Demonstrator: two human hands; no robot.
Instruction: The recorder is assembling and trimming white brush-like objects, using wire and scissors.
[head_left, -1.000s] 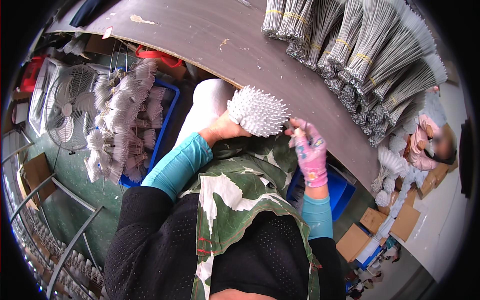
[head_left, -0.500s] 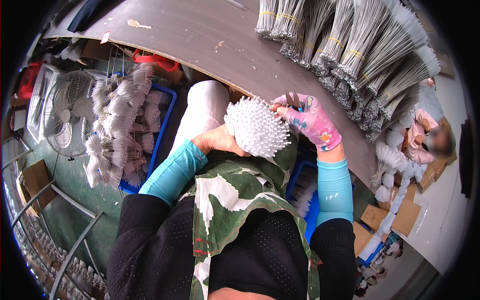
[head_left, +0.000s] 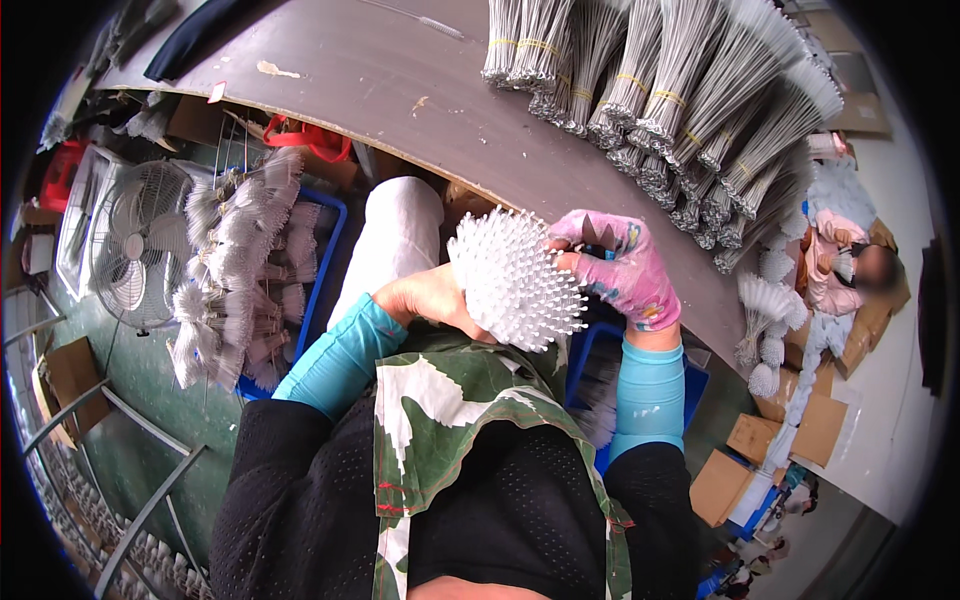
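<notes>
A bundle of thin brushes (head_left: 515,280) with white bristle tips faces up in front of my lap. My bare left hand (head_left: 432,300) is closed around its left side, the fingers passing underneath. My right hand (head_left: 625,270), in a pink flowered glove, is closed on small snips (head_left: 600,236) whose dark pointed blades stick up from the grip. The thumb and index fingertip of that hand meet at the bundle's right edge. Whether they pinch a single brush there is too small to make out.
Many wire-stemmed brush bundles (head_left: 640,90) lie on the brown table (head_left: 400,80). To the left stand a blue crate (head_left: 325,270) heaped with white brushes and a floor fan (head_left: 138,245). Another blue crate (head_left: 690,390) is beneath my right arm. A person in pink (head_left: 835,265) sits at far right.
The brush bundle and both hands sit slightly lower in view. The snips' blades have turned in my right hand. The table and its bundles have shifted left and up as the view moved.
</notes>
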